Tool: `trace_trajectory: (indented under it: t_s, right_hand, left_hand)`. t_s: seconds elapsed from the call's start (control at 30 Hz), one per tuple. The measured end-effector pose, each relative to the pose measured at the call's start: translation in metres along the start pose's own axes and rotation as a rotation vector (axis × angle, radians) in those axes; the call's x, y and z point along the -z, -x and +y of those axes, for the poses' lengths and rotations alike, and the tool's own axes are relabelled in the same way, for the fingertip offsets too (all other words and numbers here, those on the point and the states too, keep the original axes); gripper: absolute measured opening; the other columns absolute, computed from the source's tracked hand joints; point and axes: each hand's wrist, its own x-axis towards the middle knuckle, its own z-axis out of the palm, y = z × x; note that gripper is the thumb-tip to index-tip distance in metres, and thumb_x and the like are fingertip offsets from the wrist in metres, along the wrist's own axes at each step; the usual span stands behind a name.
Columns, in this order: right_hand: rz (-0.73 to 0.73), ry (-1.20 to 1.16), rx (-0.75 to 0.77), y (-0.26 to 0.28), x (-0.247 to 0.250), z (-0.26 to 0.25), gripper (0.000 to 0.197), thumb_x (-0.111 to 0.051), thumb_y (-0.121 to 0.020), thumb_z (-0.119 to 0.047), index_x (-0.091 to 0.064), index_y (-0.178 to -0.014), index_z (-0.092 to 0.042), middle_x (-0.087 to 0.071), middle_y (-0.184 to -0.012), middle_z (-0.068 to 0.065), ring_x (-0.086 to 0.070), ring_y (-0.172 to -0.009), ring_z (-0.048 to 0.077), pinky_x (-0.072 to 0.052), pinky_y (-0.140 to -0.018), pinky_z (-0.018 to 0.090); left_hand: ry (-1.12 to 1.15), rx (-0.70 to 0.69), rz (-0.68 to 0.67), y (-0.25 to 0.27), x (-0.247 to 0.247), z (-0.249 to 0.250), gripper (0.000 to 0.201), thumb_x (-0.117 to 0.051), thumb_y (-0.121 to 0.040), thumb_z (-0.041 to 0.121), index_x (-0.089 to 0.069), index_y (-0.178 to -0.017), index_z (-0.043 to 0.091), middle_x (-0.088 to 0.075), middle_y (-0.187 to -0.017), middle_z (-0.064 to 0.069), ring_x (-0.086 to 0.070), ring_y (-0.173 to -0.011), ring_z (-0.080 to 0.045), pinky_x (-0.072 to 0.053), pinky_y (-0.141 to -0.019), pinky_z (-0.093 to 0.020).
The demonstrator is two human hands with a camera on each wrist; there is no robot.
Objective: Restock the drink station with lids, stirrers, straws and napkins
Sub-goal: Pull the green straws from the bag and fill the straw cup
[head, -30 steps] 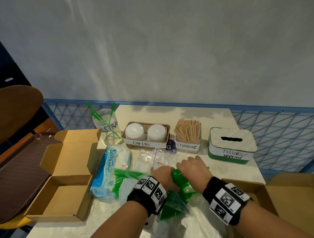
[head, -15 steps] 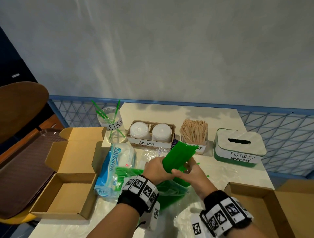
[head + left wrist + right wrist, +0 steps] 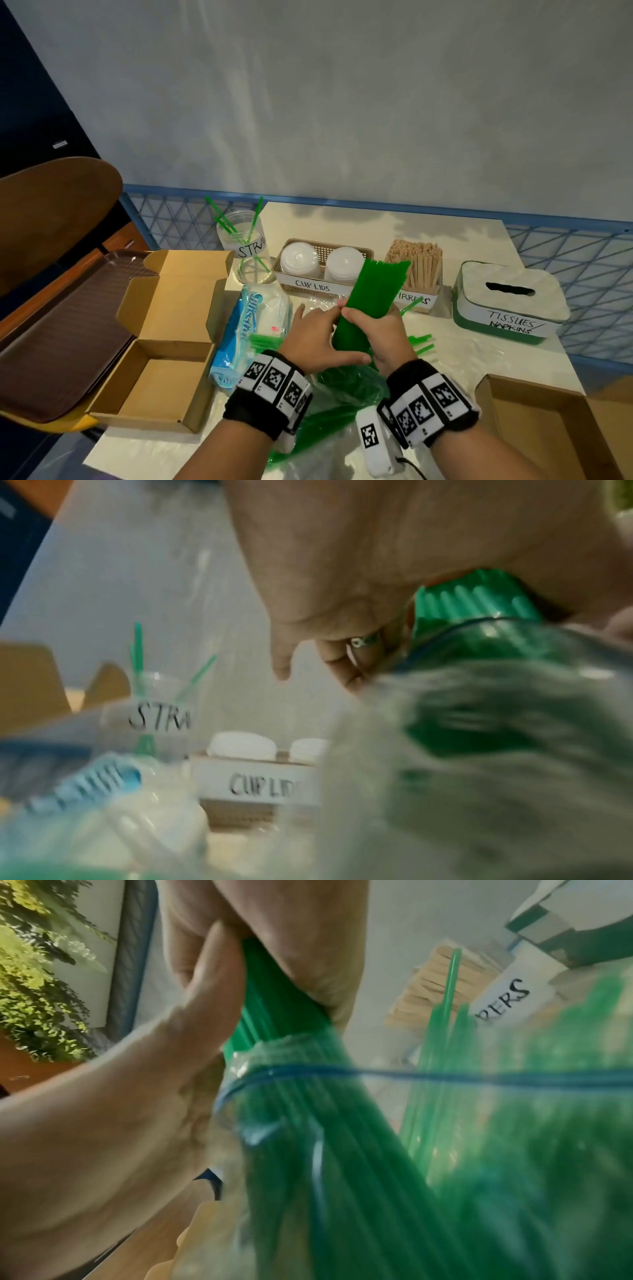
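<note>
A thick bundle of green straws (image 3: 373, 291) stands tilted above the table, its lower end still inside a clear zip bag (image 3: 342, 387). My right hand (image 3: 380, 329) grips the bundle's middle (image 3: 270, 1010). My left hand (image 3: 315, 335) holds the same bundle (image 3: 476, 599) from the left, just above the bag's blue zip (image 3: 411, 1073). The labelled straw cup (image 3: 246, 246), with a few green straws in it, stands at the back left. To its right come the cup lids basket (image 3: 318, 284), the stirrers box (image 3: 416, 263) and the tissues/napkins box (image 3: 507, 308).
A blue napkin pack (image 3: 246, 329) lies left of my hands. Loose straws (image 3: 419, 342) lie on the table to the right. An open cardboard box (image 3: 154, 377) sits at the left, another (image 3: 534, 428) at the near right. A brown tray (image 3: 51, 325) lies far left.
Both hands went from pressing low on the bag to lifting the straw bundle up out of it; the bundle now stands higher, in front of the lids basket and stirrers.
</note>
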Motion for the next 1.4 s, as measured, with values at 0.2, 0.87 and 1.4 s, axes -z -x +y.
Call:
trace_trajectory:
  t_s: [0.2,0.87,1.4]
  right_hand:
    - [0.013,0.066,0.054,-0.012,0.003,-0.018,0.036,-0.074,-0.074,-0.005,-0.06,-0.106,-0.001,-0.066,-0.095,0.01,-0.063,-0.086,0.022,-0.052,-0.079,0.035]
    - [0.124,-0.103,0.067,-0.021,0.026,-0.038,0.022,-0.066,-0.08,0.002,-0.06,-0.1,-0.002,-0.061,-0.082,0.007,-0.058,-0.07,0.018,-0.054,-0.055,0.023]
    - [0.086,-0.203,0.369,0.007,0.037,-0.132,0.021,-0.061,-0.082,0.004,-0.059,-0.076,-0.017,-0.063,-0.056,-0.008,-0.061,-0.054,0.005,-0.053,-0.053,0.021]
  left_hand:
    - [-0.471,-0.049,-0.222,0.005,0.023,-0.018,0.065,-0.063,-0.07,0.066,-0.053,-0.123,0.03,-0.058,-0.117,0.008,-0.041,-0.12,-0.017,-0.003,-0.117,-0.051]
    - [0.249,0.102,-0.113,0.019,-0.046,-0.05,0.066,-0.082,-0.063,0.04,-0.036,-0.101,0.013,0.0,-0.156,0.004,-0.02,-0.139,-0.012,-0.028,-0.111,-0.021]
    - [0.317,0.067,-0.177,0.019,-0.029,-0.043,0.099,-0.085,-0.058,0.039,-0.024,-0.137,0.036,-0.019,-0.149,0.007,-0.031,-0.134,-0.02,-0.029,-0.114,-0.041]
